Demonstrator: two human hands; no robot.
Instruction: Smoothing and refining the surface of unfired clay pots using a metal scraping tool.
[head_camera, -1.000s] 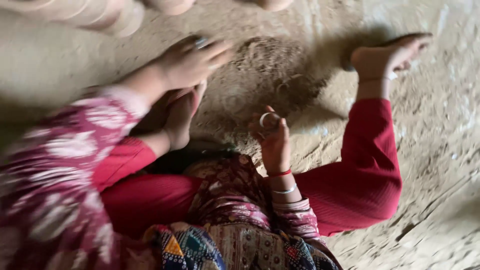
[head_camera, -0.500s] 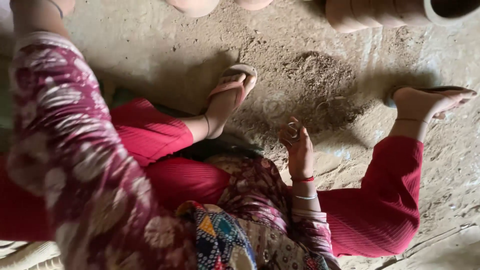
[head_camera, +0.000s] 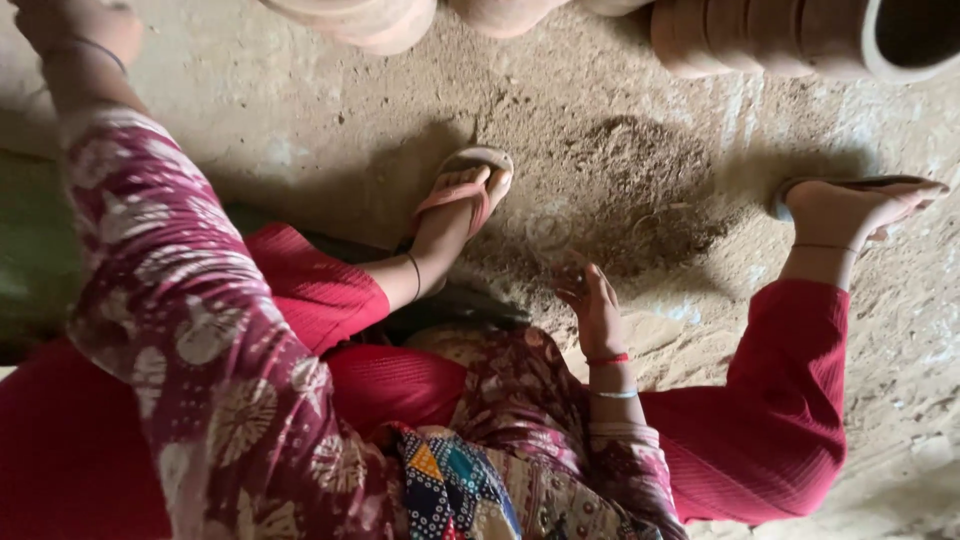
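dim, soft daylight; slight motion blur, deep shadows.

Left hand (head_camera: 75, 25) gone from the sand heap (head_camera: 640, 185): a second ago it lay flat on the ground just left of the heap, half a second ago it had lifted clear, now it sits far up and left of the heap at the frame corner, arm stretched out, patterned sleeve (head_camera: 190, 330) across the left. That uncovers the sandalled left foot (head_camera: 460, 195), now plainly seen just left of the heap. Right hand (head_camera: 590, 305) held a small ring-like thing below the heap before; now fingers look looser, ring blurred, cannot tell. Clay pots (head_camera: 800, 35) have come into view above the heap.
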